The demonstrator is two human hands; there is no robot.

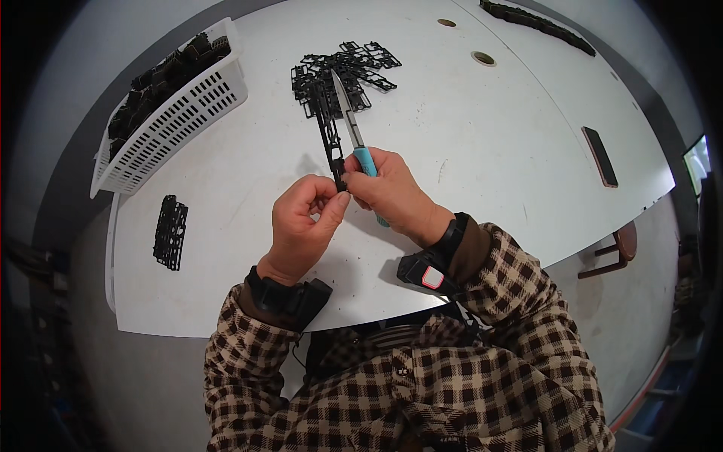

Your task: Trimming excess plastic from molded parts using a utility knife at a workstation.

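Between the fingertips of my left hand (305, 222) is the near end of a narrow black plastic frame strip (329, 135) with cut-out openings. It points away from me, its far end overlapping a pile of similar black plastic frames (346, 71). A knife (365, 160) with a teal handle and a long pointed silver blade is gripped in my right hand (395, 192). The blade points away, alongside the strip, its tip over the pile. My right fingertips meet the left ones at the strip's near end, partly hiding it.
At the left edge stands a white slotted basket (173, 113) filled with dark parts. Nearer me lies a small stack of black frames (171, 233). A phone (600, 157) rests on the right of the white table (482, 203). Dark pieces (538, 26) line the far right; a brown stool (623, 245) stands beyond.
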